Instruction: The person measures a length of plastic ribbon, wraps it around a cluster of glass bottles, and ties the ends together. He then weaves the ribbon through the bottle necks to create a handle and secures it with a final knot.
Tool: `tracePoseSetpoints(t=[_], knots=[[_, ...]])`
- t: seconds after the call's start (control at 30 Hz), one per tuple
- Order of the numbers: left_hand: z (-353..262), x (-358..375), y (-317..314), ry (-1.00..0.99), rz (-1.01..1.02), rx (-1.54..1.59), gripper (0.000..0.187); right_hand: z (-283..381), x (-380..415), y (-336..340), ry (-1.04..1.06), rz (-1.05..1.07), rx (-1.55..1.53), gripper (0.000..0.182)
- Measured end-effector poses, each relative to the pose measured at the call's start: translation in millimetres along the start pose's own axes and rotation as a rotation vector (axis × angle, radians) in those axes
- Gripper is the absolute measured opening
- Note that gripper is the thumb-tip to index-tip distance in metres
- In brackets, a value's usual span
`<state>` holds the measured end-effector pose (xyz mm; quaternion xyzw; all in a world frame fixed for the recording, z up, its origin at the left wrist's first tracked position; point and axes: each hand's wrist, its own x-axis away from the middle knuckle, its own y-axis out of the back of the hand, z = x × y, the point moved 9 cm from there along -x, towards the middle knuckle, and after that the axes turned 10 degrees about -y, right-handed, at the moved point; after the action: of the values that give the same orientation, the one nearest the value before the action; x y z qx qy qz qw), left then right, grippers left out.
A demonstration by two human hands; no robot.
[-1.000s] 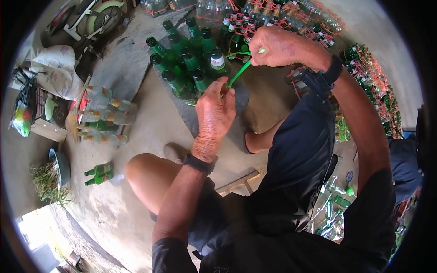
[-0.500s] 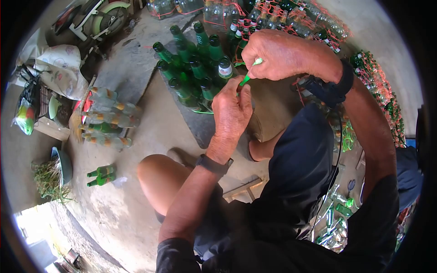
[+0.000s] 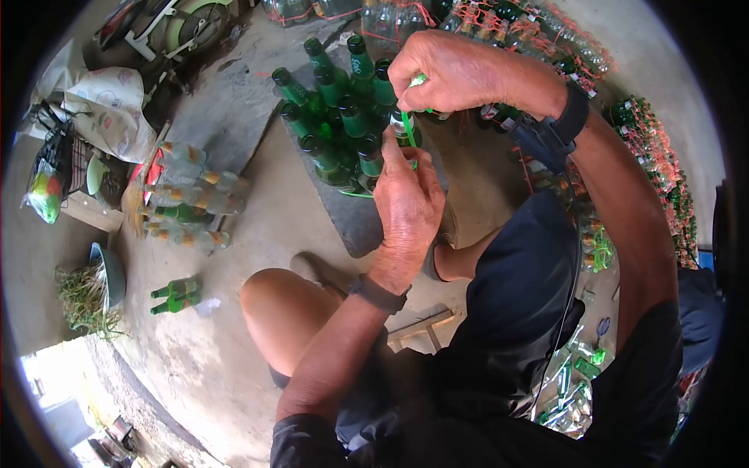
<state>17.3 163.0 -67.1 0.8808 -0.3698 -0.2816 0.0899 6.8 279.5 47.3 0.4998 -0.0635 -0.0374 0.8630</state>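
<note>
A cluster of upright green glass bottles (image 3: 331, 117) stands close together on a dark flat slab (image 3: 351, 230), with a thin green band low around it. My right hand (image 3: 449, 74) is closed in a fist around a green plastic strap (image 3: 408, 131), a bit of which pokes out above the fingers. The strap runs down at the near right side of the cluster to my left hand (image 3: 409, 199). That hand pinches it between thumb and fingers, index finger pointing up. Both hands partly hide the bottles on the right.
Clear bottles (image 3: 195, 195) lie in a row at the left, with two green bottles (image 3: 175, 295) nearer. Bundled bottles with red ties (image 3: 515, 39) fill the back and right. A basin (image 3: 109, 273), a motorbike (image 3: 168, 35) and loose bottles (image 3: 573, 390) by my right side surround me.
My right hand has moved up and left, and my left hand slightly down and right. A longer stretch of the green strap shows between them.
</note>
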Motion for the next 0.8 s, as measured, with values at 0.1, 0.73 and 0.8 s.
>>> tracePoseSetpoints(t=[0.1,0.73,0.8], knots=[[4,-1,-7,0.019,0.026,-0.032,0.062,-7,-7,-1,-0.028,-0.004,0.020,0.015],[27,-16,-32,0.446,-0.071,0.399,0.045,-31,-19,-3,-0.077,-0.067,-0.022,0.019],[26,-17,-32,0.460,-0.078,0.398,0.046,-38,-18,-3,-0.124,-0.067,-0.013,0.019]])
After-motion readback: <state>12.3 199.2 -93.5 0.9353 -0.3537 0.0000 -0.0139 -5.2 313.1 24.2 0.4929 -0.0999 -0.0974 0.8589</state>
